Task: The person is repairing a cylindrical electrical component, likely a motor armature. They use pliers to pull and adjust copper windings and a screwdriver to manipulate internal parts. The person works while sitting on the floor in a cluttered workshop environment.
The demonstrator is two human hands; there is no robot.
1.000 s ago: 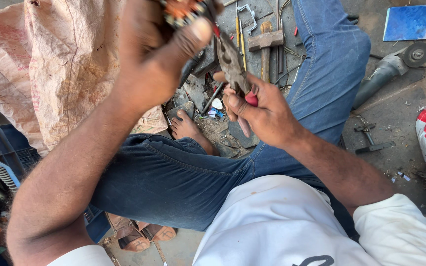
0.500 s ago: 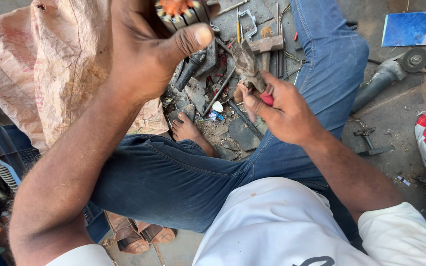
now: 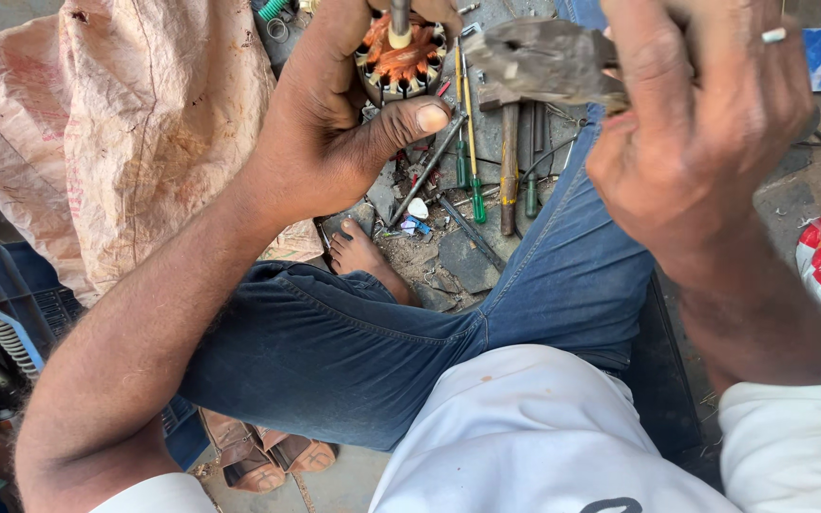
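My left hand grip clamped round stator, thumb under it, shaft up. My right hand grip pressed on pliers, nose pointing left at stator, just beside, level.

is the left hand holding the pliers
No, the left hand grips a round motor part with copper windings, while the right hand holds the pliers.
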